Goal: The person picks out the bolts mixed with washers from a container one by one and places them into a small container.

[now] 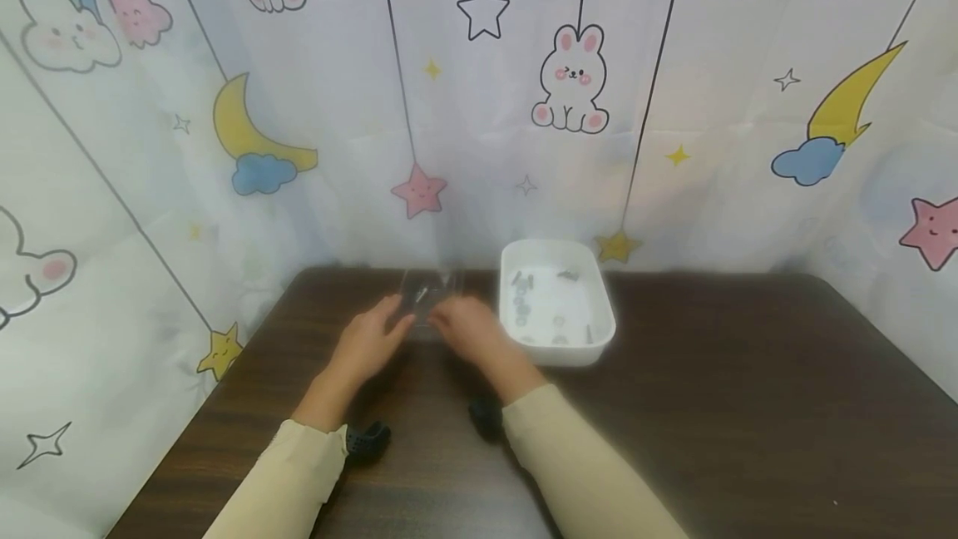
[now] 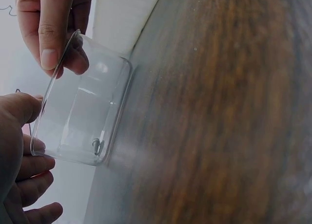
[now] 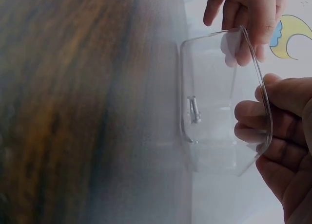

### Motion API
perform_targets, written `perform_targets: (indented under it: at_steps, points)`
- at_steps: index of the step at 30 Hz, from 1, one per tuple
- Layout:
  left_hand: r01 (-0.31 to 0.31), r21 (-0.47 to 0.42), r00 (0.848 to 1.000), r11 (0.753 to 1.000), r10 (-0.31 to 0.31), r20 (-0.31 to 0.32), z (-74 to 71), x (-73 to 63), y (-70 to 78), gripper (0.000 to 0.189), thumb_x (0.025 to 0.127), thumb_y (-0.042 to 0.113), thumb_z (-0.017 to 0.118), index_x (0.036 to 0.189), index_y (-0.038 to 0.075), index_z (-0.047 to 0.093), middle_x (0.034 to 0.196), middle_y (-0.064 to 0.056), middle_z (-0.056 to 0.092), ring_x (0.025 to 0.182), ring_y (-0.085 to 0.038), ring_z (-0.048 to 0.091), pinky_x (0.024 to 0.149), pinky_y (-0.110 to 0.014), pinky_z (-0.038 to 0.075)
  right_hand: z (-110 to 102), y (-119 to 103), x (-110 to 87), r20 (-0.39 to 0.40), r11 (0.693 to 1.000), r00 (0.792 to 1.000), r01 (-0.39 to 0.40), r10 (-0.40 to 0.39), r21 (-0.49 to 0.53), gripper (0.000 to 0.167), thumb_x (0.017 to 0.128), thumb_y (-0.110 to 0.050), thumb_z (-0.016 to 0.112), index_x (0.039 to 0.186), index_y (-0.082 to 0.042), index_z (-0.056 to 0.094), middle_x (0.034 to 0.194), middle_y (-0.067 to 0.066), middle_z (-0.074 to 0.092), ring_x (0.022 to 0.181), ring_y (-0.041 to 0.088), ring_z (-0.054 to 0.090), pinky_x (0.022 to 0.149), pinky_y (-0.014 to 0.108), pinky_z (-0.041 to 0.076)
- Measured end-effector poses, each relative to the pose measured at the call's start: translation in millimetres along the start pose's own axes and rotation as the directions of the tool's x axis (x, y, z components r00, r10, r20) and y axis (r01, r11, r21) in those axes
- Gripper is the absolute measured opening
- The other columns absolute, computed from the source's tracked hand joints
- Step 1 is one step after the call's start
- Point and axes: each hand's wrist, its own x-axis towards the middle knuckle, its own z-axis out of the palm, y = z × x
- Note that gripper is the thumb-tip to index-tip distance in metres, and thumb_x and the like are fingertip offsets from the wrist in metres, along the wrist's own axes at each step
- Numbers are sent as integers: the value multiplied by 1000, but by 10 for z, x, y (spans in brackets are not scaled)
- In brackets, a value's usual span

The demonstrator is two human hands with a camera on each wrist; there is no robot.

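A clear plastic box (image 1: 432, 281) with open top stands on the table between both hands. Small metal screws (image 3: 194, 109) lie on its floor; their exact kind is hard to tell. My left hand (image 1: 367, 343) holds the box's left side near the rim, its lower fingers spread away from the wall in the left wrist view. On the opposite side, my right hand (image 1: 471, 329) pinches the rim between thumb and fingers, some of them seen through the clear wall (image 3: 209, 68). The right hand is slightly blurred in the head view.
Just right of the clear box stands a white bin (image 1: 557, 356) with several small metal pieces (image 1: 521, 298), some ring-shaped. Both are near the back edge of the dark wooden table (image 1: 711, 406). A patterned curtain (image 1: 337, 90) hangs behind.
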Motion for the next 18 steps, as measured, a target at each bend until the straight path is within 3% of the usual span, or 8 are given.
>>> perform_targets:
  at_steps: [11, 18]
  points:
    - [34, 3, 999, 999, -34, 23, -14, 7, 43, 60, 102, 42, 50, 147, 3, 43, 151, -21, 42, 139, -40, 40, 115, -56, 33, -148, 18, -50, -62, 999, 998, 32, -31, 23, 15, 98, -25, 61, 98, -15, 72, 89, -1, 72, 83, 16, 67, 79, 31, 57]
    - [34, 11, 999, 999, -34, 31, -28, 18, 62, 63, 102, 44, 47, 150, 3, 39, 154, -22, 38, 141, -41, 37, 114, -58, 32, -285, 134, -84, -103, 999, 995, -10, 14, 39, 20, 97, -28, 62, 110, -16, 73, 102, 0, 74, 92, 17, 69, 87, 33, 57]
